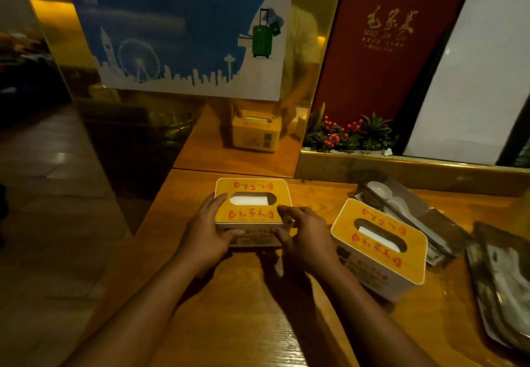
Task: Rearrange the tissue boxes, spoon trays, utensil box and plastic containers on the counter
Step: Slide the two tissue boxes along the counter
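A yellow-topped tissue box (252,187) with red print sits near the far left end of the wooden counter (243,309). My left hand (206,234) grips its left near corner and my right hand (304,237) grips its right near corner. A second, matching tissue box (378,247) stands turned at an angle to the right, untouched. Behind it lies a clear plastic tray (401,206) with white spoons. Dark plastic containers (499,280) lie at the right edge.
A mirrored gold wall (243,137) rises right behind the box and reflects it. A raised gold ledge (401,165) holds red-berry greenery (344,134), a red menu cover (384,45) and a white board (473,79). The counter's left edge drops to the floor.
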Motion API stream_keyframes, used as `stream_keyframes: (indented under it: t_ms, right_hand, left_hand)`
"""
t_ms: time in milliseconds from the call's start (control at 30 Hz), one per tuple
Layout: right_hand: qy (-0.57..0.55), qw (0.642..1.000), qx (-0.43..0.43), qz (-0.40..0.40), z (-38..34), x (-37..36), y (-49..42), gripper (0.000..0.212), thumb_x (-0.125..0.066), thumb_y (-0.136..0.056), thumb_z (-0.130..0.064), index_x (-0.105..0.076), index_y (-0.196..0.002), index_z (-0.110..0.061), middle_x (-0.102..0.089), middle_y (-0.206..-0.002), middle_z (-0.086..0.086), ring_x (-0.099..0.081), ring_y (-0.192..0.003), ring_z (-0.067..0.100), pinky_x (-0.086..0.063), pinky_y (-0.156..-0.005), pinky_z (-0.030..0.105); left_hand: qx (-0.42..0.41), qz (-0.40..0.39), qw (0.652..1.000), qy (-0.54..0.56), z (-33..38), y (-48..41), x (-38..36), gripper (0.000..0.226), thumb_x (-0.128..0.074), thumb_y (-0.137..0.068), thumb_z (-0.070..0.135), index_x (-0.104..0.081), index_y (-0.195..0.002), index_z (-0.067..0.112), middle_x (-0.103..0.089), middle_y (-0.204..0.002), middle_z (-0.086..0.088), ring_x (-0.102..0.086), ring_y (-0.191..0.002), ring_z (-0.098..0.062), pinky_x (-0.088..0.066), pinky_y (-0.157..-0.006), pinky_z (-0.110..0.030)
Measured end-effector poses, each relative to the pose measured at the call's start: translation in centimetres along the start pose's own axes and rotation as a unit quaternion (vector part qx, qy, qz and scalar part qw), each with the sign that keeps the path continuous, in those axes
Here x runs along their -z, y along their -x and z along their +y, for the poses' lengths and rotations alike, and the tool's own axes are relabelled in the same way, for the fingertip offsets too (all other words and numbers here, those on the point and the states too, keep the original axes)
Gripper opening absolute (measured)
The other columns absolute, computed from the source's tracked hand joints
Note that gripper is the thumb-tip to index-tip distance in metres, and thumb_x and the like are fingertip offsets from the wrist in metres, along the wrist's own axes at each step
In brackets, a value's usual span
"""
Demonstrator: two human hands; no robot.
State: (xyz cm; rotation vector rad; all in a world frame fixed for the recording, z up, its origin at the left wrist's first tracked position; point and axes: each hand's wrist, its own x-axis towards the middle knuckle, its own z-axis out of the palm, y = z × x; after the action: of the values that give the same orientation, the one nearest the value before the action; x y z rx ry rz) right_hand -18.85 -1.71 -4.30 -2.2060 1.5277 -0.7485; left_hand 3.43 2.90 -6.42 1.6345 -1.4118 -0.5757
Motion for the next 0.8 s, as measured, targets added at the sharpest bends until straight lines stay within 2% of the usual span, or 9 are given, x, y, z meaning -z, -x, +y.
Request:
stream_keyframes:
  t_ms: [167,267,367,467,567,667,733,800]
  right_hand:
    - [-0.005,1.000,0.001,0.004,-0.5,-0.3,1.1,0.052,-0.071,-0.088,-0.041,-0.054,-0.136,-0.035,-0.053,-0.135,-0.003,-0.056,-0.113,0.013,-0.052,-0.081,0.025]
    - [-0.019,1.000,-0.002,0.000,-0.7,-0.3,1.5,0.052,-0.069,-0.089,-0.041,-0.053,-0.138,-0.035,-0.051,-0.134,-0.004,-0.054,-0.113,0.012,-0.051,-0.081,0.023]
    - [-0.032,0.999,0.005,-0.012,-0.4,-0.2,1.7,0.053,-0.068,-0.091,-0.039,-0.050,-0.141,-0.038,-0.050,-0.133,-0.006,-0.053,-0.114,0.011,-0.051,-0.083,0.023]
    - [-0.021,0.997,0.020,-0.065,0.3,0.4,2.2,0.064,-0.067,-0.093,-0.032,-0.036,-0.147,-0.044,-0.046,-0.138,-0.004,-0.052,-0.120,0.016,-0.055,-0.091,0.034]
    - [0.014,0.994,0.061,-0.093,0.7,1.7,3.2,0.072,-0.065,-0.093,-0.032,-0.025,-0.151,-0.044,-0.038,-0.148,-0.003,-0.044,-0.130,0.020,-0.050,-0.099,0.038]
    - [0.045,0.996,0.060,-0.037,1.7,3.7,4.6,0.069,-0.064,-0.093,-0.038,-0.027,-0.151,-0.044,-0.033,-0.152,-0.006,-0.036,-0.134,0.015,-0.043,-0.104,0.033]
    - [0.035,0.998,0.030,0.041,2.8,5.4,5.7,0.060,-0.066,-0.091,-0.034,-0.041,-0.146,-0.039,-0.039,-0.147,-0.005,-0.042,-0.130,0.015,-0.047,-0.100,0.031]
    - [0.027,0.990,0.022,0.138,4.0,7.0,7.0,0.047,-0.071,-0.087,-0.022,-0.058,-0.132,-0.029,-0.049,-0.134,-0.001,-0.050,-0.120,0.016,-0.049,-0.091,0.026]
  left_hand:
    - [0.014,-0.027,0.999,0.009,0.4,0.7,0.5,0.085,-0.075,-0.083,0.009,-0.030,-0.151,0.034,-0.028,-0.157,0.007,-0.038,-0.136,-0.018,-0.052,-0.088,-0.023]
    - [0.012,-0.041,0.999,-0.010,0.5,0.9,0.7,0.085,-0.073,-0.085,0.009,-0.026,-0.153,0.032,-0.023,-0.160,0.006,-0.034,-0.139,-0.018,-0.045,-0.089,-0.019]
    - [0.008,-0.061,0.998,-0.032,0.6,0.6,1.1,0.087,-0.071,-0.087,0.010,-0.021,-0.155,0.030,-0.017,-0.162,0.006,-0.031,-0.142,-0.021,-0.045,-0.097,-0.028]
    - [0.011,-0.066,0.996,-0.067,0.4,0.4,1.1,0.089,-0.072,-0.086,0.015,-0.019,-0.156,0.029,-0.016,-0.162,0.004,-0.029,-0.143,-0.024,-0.043,-0.104,-0.039]
    - [0.032,-0.051,0.993,-0.100,0.5,0.4,1.0,0.097,-0.078,-0.082,0.026,-0.015,-0.156,0.030,-0.004,-0.165,0.003,-0.016,-0.149,-0.028,-0.034,-0.113,-0.050]
    - [0.005,-0.013,0.985,-0.170,2.5,0.3,0.6,0.107,-0.080,-0.076,0.043,-0.011,-0.156,0.032,0.003,-0.165,0.000,-0.003,-0.150,-0.031,-0.026,-0.114,-0.059]
    - [-0.057,-0.002,0.979,-0.196,4.9,0.5,-0.5,0.100,-0.077,-0.077,0.048,-0.016,-0.155,0.034,0.000,-0.165,0.002,-0.001,-0.149,-0.030,-0.022,-0.115,-0.059]
    - [-0.127,-0.029,0.975,-0.179,7.2,0.9,-2.3,0.090,-0.072,-0.080,0.048,-0.021,-0.153,0.036,-0.003,-0.165,0.005,0.002,-0.150,-0.027,-0.019,-0.117,-0.057]
